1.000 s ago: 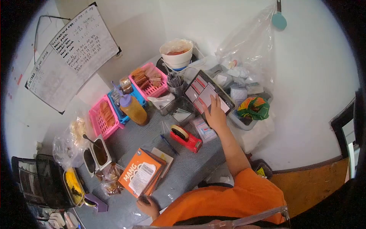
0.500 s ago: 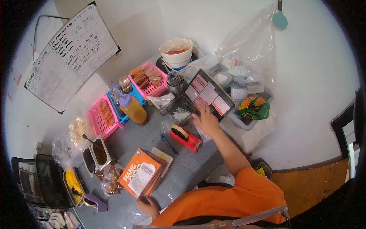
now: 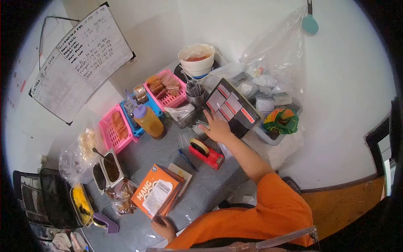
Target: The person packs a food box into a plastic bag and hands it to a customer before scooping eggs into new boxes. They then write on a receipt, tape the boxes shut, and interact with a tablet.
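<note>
My right hand (image 3: 219, 129) is stretched out with its fingers apart, over the left edge of a tablet (image 3: 233, 108) and next to a dark tray (image 3: 200, 119) of thin white sticks. Red and white panels show on the tablet's screen. At the near edge of the table, my left hand (image 3: 164, 229) has its fingers curled at the lower corner of an orange box (image 3: 145, 187) with a paper slip (image 3: 158, 195) on it. A red tape dispenser (image 3: 208, 155) and a blue pen (image 3: 187, 160) lie between the two hands.
Along the back stand pink baskets (image 3: 110, 138), a blue basket (image 3: 152, 108), a sauce bottle (image 3: 151, 124), a cutlery holder (image 3: 195, 98) and a white pot (image 3: 197, 65). Metal tubs (image 3: 119, 179) sit left. A bin with packets (image 3: 264, 105) is right of the tablet. A whiteboard (image 3: 79, 63) hangs above.
My right hand has moved left and slightly down, off the middle of the tablet. The screen layout has changed to smaller panels with a dark lower part. My left hand stays by the orange box.
</note>
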Motion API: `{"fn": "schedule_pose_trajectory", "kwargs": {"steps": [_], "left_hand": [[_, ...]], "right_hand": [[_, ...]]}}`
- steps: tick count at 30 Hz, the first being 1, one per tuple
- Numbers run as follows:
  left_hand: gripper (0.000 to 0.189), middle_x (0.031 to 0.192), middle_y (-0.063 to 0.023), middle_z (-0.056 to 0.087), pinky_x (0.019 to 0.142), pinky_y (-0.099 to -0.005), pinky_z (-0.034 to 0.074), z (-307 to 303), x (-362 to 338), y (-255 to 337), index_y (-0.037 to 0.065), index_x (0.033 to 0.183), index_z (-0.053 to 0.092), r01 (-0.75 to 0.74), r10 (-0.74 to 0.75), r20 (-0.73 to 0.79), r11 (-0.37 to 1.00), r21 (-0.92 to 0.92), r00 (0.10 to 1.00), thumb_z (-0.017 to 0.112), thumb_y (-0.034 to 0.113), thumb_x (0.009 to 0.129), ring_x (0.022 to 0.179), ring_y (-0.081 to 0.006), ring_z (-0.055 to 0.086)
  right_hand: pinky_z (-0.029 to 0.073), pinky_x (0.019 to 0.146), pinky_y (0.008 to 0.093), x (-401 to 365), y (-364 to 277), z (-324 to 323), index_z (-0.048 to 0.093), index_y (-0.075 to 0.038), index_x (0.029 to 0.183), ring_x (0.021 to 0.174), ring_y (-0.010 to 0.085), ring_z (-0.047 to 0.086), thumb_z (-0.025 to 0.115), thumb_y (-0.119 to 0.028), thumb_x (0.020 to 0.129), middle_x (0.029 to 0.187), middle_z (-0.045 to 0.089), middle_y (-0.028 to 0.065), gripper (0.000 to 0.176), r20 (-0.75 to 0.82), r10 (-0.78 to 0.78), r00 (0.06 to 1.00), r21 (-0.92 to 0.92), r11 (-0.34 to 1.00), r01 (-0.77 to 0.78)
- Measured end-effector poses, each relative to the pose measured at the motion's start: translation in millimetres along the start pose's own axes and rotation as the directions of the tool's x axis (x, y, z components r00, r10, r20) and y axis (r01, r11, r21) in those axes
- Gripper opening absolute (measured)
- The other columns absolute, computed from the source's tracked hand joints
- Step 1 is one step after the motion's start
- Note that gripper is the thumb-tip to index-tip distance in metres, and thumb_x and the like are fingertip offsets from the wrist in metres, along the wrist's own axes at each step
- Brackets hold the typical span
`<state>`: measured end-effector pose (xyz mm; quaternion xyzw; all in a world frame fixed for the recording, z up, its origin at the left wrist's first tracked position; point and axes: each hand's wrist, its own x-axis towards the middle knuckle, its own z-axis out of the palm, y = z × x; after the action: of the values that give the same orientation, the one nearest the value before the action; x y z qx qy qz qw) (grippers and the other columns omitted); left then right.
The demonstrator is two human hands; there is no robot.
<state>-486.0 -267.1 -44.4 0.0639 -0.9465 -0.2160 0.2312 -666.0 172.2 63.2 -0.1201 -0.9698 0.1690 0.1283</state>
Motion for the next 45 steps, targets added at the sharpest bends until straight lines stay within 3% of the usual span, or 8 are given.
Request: {"fn": "schedule_pose_trajectory", "kwargs": {"steps": [13, 24, 28, 30, 34, 39, 42, 45], "left_hand": [[0.029, 0.091, -0.0189, 0.051, 0.078, -0.0453, 0.038, -2.3, 1.1, -0.8, -0.003, 0.095, 0.053, 0.026, -0.022, 0.076, 0.998, -0.052, 0.997, 0.056, 0.022, 0.081, 0.089, -0.037, 0.048], [0.029, 0.08, -0.0192, 0.051, 0.066, -0.0442, 0.04, 38.2, -18.4, -42.8, -0.002, 0.084, 0.053, -0.283, 0.28, -0.048, 0.929, -0.24, 0.959, 0.055, 0.026, 0.08, 0.077, -0.0351, 0.051], [0.017, 0.071, -0.0117, 0.057, 0.06, -0.0434, 0.039, 87.7, -34.3, -68.8, 0.007, 0.078, 0.059, -0.519, 0.75, 0.532, 0.658, -0.545, 0.392, 0.058, 0.02, 0.068, 0.066, -0.0327, 0.053], [0.012, 0.073, -0.0134, 0.058, 0.059, -0.0417, 0.04, 30.0, -12.8, 105.9, 0.007, 0.078, 0.06, -0.552, 0.873, 0.13, 0.405, -0.729, 0.47, 0.057, 0.014, 0.069, 0.067, -0.0319, 0.054], [0.039, 0.102, -0.0145, 0.056, 0.083, -0.0411, 0.043, 43.4, -11.0, 269.5, 0.005, 0.108, 0.055, -0.536, 0.94, 0.309, 0.187, -0.823, -0.146, 0.06, 0.012, 0.071, 0.097, -0.032, 0.052], [0.06, 0.14, -0.0172, 0.025, 0.104, -0.0499, 0.025, 104.1, -62.7, 377.8, 0.009, 0.13, 0.04, -0.696, 0.955, 0.153, -0.07, -0.715, -0.253, 0.061, 0.022, 0.075, 0.131, -0.0334, 0.024], [0.063, 0.147, -0.0135, 0.012, 0.104, -0.056, 0.02, 115.0, -69.8, 398.2, 0.013, 0.134, 0.037, -0.776, 0.921, 0.253, -0.077, -0.626, -0.296, 0.06, 0.028, 0.077, 0.136, -0.032, 0.011], [0.066, 0.149, -0.0106, 0.009, 0.104, -0.0581, 0.018, 126.7, -79.0, 401.9, 0.015, 0.135, 0.035, -0.774, 0.909, 0.31, -0.022, -0.633, -0.279, 0.06, 0.035, 0.077, 0.137, -0.0321, 0.007]], "right_hand": [[0.048, 0.078, 0.0461, 13.7, 7.8, 14.2, 0.006, -0.018, 0.143, 0.097, 0.0416, 0.057, 0.031, -0.064, 0.085, 0.14, 0.024, 0.0259, 0.078, 0.097, 0.085, 0.992, 0.011, 0.996, -0.086], [0.043, 0.067, 0.0387, -225.2, 155.5, -36.3, 0.057, -0.001, 0.08, 0.073, 0.0318, 0.054, 0.053, -0.005, 0.08, 0.077, 0.056, 0.0158, 0.006, -0.833, 0.271, 0.483, 0.094, 0.928, -0.359], [0.045, 0.073, 0.0418, -239.5, 233.5, -35.8, 0.06, -0.001, 0.086, 0.081, 0.0342, 0.058, 0.05, -0.011, 0.082, 0.085, 0.059, 0.0188, 0.015, -0.495, 0.57, 0.656, 0.066, 0.777, -0.626], [0.045, 0.074, 0.0436, -211.2, 219.7, -60.7, 0.061, -0.002, 0.087, 0.088, 0.0355, 0.058, 0.05, -0.016, 0.081, 0.092, 0.06, 0.0207, 0.019, -0.167, 0.771, 0.615, -0.096, 0.608, -0.788], [0.047, 0.07, 0.0436, -191.7, 212.4, -40.1, 0.063, -0.003, 0.084, 0.084, 0.036, 0.06, 0.052, -0.02, 0.079, 0.089, 0.063, 0.0178, 0.021, -0.339, 0.778, 0.528, -0.074, 0.537, -0.84], [0.049, 0.072, 0.0389, -191.5, 328.6, 8.0, 0.061, 0.0, 0.087, 0.081, 0.0353, 0.061, 0.059, -0.013, 0.074, 0.089, 0.062, 0.0189, 0.018, -0.406, 0.759, 0.509, 0.085, 0.586, -0.806], [0.046, 0.062, 0.0347, -220.0, 252.5, -100.5, 0.054, -0.004, 0.088, 0.077, 0.0256, 0.06, 0.054, -0.011, 0.079, 0.086, 0.06, 0.0127, 0.012, 0.081, 0.473, 0.877, -0.373, 0.831, -0.413], [0.045, 0.071, 0.0378, -225.2, 191.4, -141.7, 0.042, -0.007, 0.106, 0.085, 0.0221, 0.054, 0.056, -0.015, 0.083, 0.094, 0.05, 0.0076, 0.028, -0.384, 0.734, 0.56, 0.863, 0.501, -0.065]]}}
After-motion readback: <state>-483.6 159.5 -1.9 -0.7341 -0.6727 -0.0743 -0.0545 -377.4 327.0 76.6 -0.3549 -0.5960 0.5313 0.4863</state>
